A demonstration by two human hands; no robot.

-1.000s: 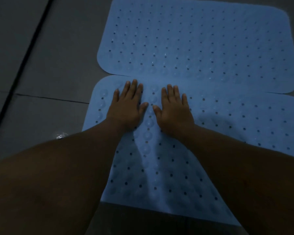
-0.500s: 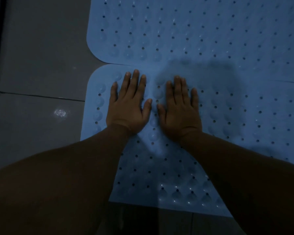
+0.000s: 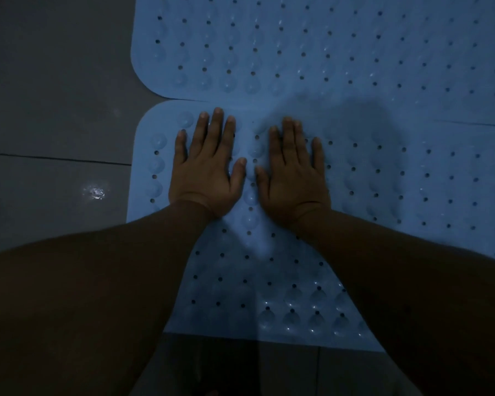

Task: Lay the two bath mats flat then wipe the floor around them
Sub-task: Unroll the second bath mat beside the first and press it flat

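Both hands have crept toward the near mat's [image 3: 269, 267] far-left corner, left hand [image 3: 206, 170] and right hand [image 3: 293, 178] spread flat, pressing beside the far mat [image 3: 297, 47] on the floor [image 3: 55, 110]; pressing outward toward the edges should seat it best.

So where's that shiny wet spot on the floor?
In the head view, the wet spot is on the grey floor, left of the near mat and the left hand.

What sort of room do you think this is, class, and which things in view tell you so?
Probably a bathroom or wash area. Two light blue perforated rubber bath mats with suction cups, the near one and the far one, lie on a grey tiled floor, where a small wet glint shows.
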